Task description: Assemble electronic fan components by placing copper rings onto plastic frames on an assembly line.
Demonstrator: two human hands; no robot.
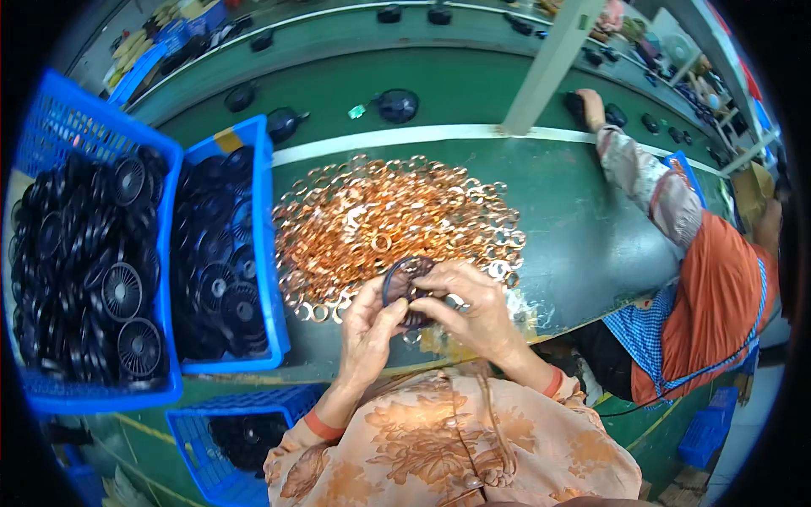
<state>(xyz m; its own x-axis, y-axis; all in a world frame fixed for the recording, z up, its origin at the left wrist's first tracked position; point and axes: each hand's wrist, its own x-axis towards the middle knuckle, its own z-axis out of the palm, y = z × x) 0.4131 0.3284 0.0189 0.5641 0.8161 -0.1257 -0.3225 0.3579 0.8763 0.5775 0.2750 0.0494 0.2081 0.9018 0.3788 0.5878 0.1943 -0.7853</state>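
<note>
Between my hands, above the near edge of the green table, is a round black fan grille point(394, 286). My left hand point(368, 328) pinches its left rim between thumb and fingers. From the other side my right hand point(470, 311) closes on it, thumb and fingertips at its middle; whether a small part sits in those fingertips is hidden. Just beyond my hands spreads a wide pile of shiny copper-coloured rings point(380, 220), some lying singly along its edges.
Left of the pile stand a narrow blue crate point(279, 325) and a larger blue crate point(173, 338), both full of black grilles. Another blue crate point(190, 439) sits below. Behind a white rail, a green belt point(338, 93) carries black fan parts. A post point(553, 63) rises there. At right a co-worker's arm point(646, 182) reaches to the belt.
</note>
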